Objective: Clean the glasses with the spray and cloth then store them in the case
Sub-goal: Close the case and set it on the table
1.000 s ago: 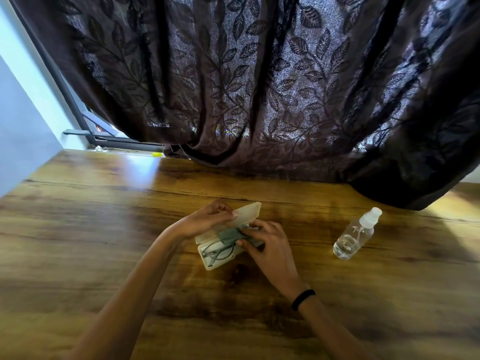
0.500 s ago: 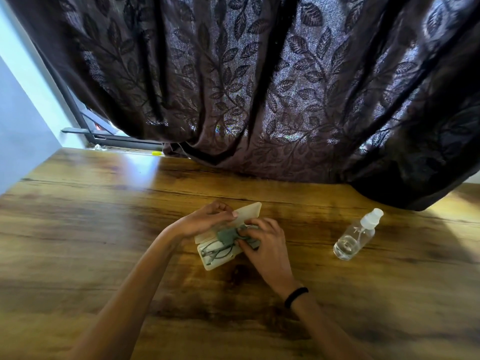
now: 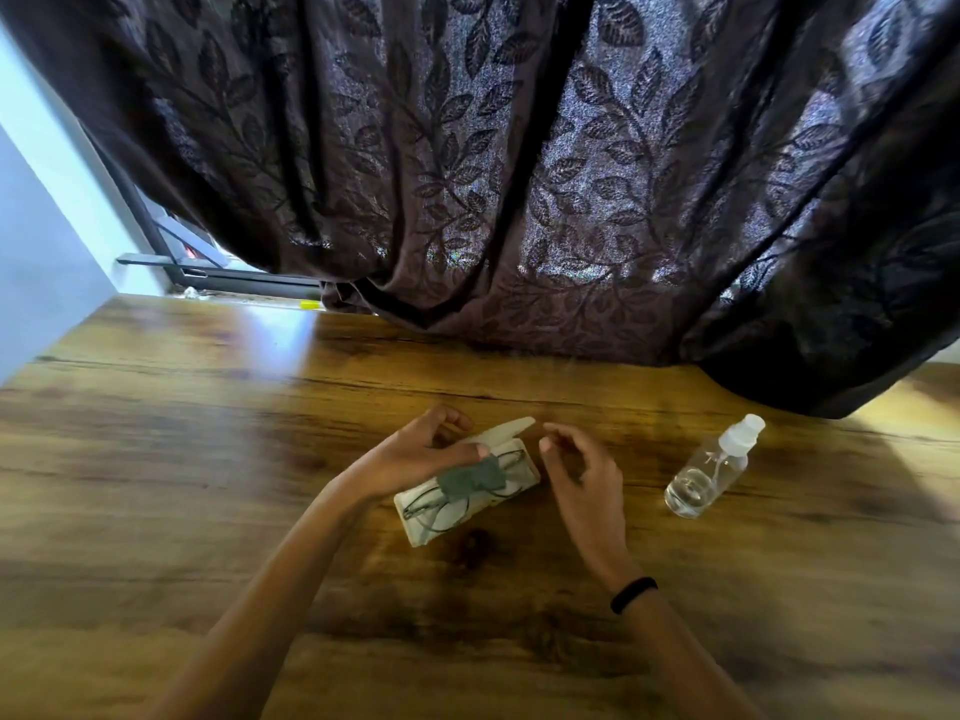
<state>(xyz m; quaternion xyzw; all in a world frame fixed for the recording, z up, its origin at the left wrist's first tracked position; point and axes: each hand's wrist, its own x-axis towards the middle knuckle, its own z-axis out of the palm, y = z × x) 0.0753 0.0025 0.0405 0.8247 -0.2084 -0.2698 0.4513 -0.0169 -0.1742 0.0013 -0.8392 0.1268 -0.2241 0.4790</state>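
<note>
A pale open case [image 3: 415,530] lies on the wooden table [image 3: 208,459]. Inside it are the dark-framed glasses [image 3: 431,506], with a grey-green cloth [image 3: 472,480] folded over them. My left hand [image 3: 415,454] grips the case's raised lid [image 3: 506,431], thumb near the cloth. To the right of the case, a short way off it, my right hand [image 3: 582,480] hovers with loosely curled fingers and holds nothing. A clear spray bottle [image 3: 711,467] with a white cap lies tilted further right.
A dark leaf-patterned curtain [image 3: 519,174] hangs over the table's far edge. A window frame [image 3: 208,272] and a pale wall [image 3: 47,241] are at the back left. Bare wood shows to the left and in front of the case.
My right hand has let go of the cloth and drawn back to the right of the case. The cloth now lies on the glasses. My left hand stays at the lid.
</note>
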